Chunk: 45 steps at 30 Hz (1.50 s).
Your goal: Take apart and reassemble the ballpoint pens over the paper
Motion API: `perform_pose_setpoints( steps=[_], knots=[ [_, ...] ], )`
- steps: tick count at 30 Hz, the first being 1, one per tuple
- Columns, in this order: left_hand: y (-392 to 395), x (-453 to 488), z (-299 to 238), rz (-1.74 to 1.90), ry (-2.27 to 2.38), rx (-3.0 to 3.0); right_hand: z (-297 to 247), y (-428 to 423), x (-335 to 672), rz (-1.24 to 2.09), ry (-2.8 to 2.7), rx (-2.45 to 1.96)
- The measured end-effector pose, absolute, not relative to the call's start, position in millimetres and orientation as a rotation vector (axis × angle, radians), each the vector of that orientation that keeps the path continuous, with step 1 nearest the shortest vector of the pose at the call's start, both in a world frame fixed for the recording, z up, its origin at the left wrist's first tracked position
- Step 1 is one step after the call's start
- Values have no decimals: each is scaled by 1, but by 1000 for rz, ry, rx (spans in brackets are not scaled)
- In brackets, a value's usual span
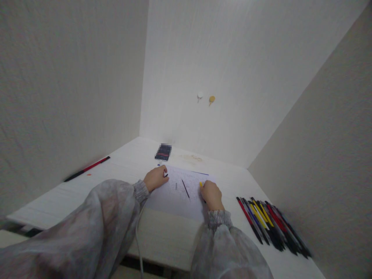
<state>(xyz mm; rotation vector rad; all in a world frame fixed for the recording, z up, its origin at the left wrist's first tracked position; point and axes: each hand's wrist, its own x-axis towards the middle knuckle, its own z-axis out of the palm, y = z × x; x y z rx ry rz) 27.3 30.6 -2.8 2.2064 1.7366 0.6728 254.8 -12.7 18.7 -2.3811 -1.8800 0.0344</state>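
A white sheet of paper [177,195] lies on the white desk [124,162] in front of me. My left hand [155,178] rests on the sheet's upper left corner, fingers curled round a small dark part. My right hand [211,195] sits on the sheet's right side, closed on a small yellow piece [200,184] that pokes out above the fingers. Between the hands a thin black refill [185,188] lies loose on the paper, with a short grey bit [176,186] to its left.
A row of several pens [270,226], red, black, yellow and blue, lies at the right of the desk. A long red and black stick [87,168] lies at the far left. A dark small box [163,152] sits at the back. Walls close in on three sides.
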Motion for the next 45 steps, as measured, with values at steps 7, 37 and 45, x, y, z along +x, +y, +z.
perform_pose_setpoints(
  steps=[7, 37, 45],
  knots=[
    [30, 28, -2, 601, 1745, 2190, 23, -15, 258, -61, -1834, -2365],
    [28, 30, -2, 595, 1800, 2229, 23, -19, 224, 9, -2012, -2188],
    [29, 30, -5, 615, 1783, 2233, 10, -15, 228, 1, -2074, -2168]
  ],
)
